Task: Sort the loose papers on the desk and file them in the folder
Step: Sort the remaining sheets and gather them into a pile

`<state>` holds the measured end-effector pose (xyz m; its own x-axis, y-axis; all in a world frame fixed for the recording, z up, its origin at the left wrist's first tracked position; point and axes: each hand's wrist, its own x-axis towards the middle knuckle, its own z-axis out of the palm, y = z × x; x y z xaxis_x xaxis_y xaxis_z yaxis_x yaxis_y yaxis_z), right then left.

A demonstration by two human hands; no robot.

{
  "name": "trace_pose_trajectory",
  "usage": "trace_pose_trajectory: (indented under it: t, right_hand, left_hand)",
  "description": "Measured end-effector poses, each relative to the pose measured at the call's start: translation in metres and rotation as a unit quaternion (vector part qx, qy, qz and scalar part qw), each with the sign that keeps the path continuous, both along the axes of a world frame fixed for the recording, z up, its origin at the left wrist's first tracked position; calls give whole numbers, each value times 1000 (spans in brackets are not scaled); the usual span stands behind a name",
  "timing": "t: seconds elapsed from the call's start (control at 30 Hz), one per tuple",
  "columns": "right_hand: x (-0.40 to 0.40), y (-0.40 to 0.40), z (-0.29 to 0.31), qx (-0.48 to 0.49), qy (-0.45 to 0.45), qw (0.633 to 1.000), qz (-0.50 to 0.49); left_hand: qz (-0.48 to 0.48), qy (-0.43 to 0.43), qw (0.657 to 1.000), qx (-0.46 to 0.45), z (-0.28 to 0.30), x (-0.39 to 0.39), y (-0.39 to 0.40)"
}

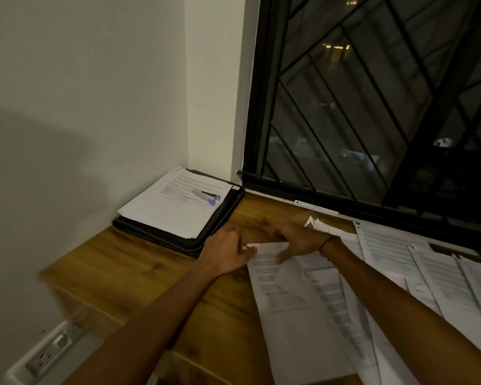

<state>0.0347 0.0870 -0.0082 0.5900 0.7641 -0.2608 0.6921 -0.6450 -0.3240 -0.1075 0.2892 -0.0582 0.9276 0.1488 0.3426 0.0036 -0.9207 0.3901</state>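
A black folder (220,226) lies in the far left corner of the wooden desk (139,262), with a stack of printed sheets (175,204) on top of it. Several loose printed papers (400,273) spread over the right half of the desk. My left hand (228,252) touches the top left corner of the nearest sheet (286,295), fingers loosely curled at its edge. My right hand (297,240) rests over the same sheet's top edge with fingers spread and thumb on the paper. The picture is blurred, so a firm hold is not clear.
A grey and blue stapler-like object (206,196) lies on the folder's sheets. A barred dark window (372,107) runs along the desk's back edge. A torn scrap (317,225) lies near the sill. A wall socket (50,354) sits low at left.
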Motion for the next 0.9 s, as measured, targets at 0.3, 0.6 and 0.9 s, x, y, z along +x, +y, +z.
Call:
trace_pose_trajectory:
  t: [0.3, 0.6, 0.9]
  right_hand:
    - [-15, 1, -20, 86, -73, 993, -31]
    - [-10, -2, -35, 172, -39, 983, -60]
    - [0, 19, -46, 267, -61, 957, -96]
  left_hand:
    - [-7, 18, 999, -47, -13, -6, 0]
    - [-34, 15, 985, -167, -12, 4, 7]
    - [-3, 9, 978, -206, -8, 15, 9]
